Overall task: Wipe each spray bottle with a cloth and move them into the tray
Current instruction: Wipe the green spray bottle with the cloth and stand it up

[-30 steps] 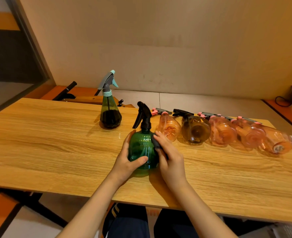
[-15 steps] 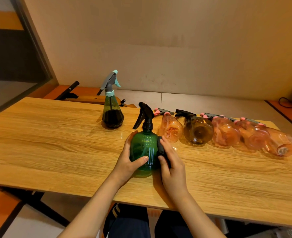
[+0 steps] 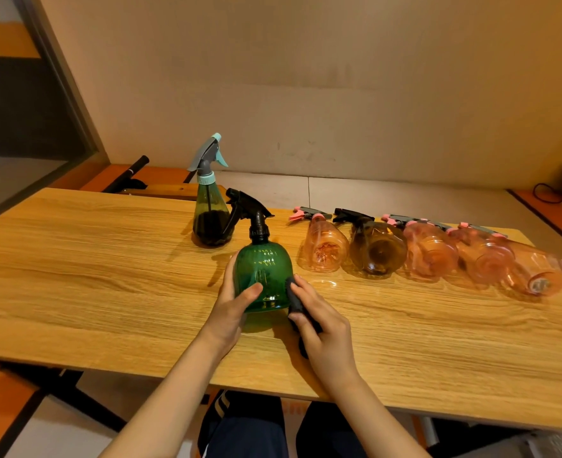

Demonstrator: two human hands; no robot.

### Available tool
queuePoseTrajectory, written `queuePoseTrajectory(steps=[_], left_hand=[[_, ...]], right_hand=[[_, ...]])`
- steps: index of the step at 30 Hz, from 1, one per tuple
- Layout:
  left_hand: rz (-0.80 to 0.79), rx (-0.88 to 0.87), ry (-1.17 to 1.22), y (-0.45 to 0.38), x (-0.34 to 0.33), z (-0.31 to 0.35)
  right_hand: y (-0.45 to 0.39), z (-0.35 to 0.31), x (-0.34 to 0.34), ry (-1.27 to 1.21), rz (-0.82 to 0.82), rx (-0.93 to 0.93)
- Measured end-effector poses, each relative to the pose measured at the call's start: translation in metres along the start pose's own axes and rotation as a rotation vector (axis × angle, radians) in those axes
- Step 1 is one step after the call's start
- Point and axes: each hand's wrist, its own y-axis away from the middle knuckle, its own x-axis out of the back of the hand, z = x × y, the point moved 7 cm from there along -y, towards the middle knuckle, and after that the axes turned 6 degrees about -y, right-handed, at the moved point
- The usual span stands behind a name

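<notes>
Near the tabletop's (image 3: 75, 259) front edge, left hand (image 3: 230, 309) grips the green spray bottle (image 3: 262, 276) to steady it; right hand (image 3: 322, 332) pinches dark cloth (image 3: 295, 300) vs. its side. Tray not visible.

green spray bottle (image 3: 262, 279): round, black trigger, held upright | dark cloth (image 3: 295, 300): pressed to its right side | five bottles laid sideways

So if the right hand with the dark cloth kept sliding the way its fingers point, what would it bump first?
The right hand points up-left, and its dark cloth already looks pressed against the round green plastic spray bottle. So it would meet that bottle first, though exact contact is hard to judge.
</notes>
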Motion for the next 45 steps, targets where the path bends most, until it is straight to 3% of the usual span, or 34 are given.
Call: queuePoseTrajectory(steps=[16,35,40,45], left_hand=[[-0.013,-0.029,0.048,0.000,-0.001,-0.001],[-0.004,-0.182,-0.237,0.003,-0.004,0.007],[-0.045,-0.212,-0.302,0.009,-0.015,0.015],[-0.077,-0.219,-0.377,0.016,-0.021,0.019]], right_hand=[[0.001,0.005,0.002,-0.010,0.033,0.008],[-0.002,0.003,0.000,-0.036,-0.034,0.002],[-0.030,-0.002,0.008,0.013,-0.013,0.008],[-0.063,-0.016,0.008,0.041,-0.100,0.035]])
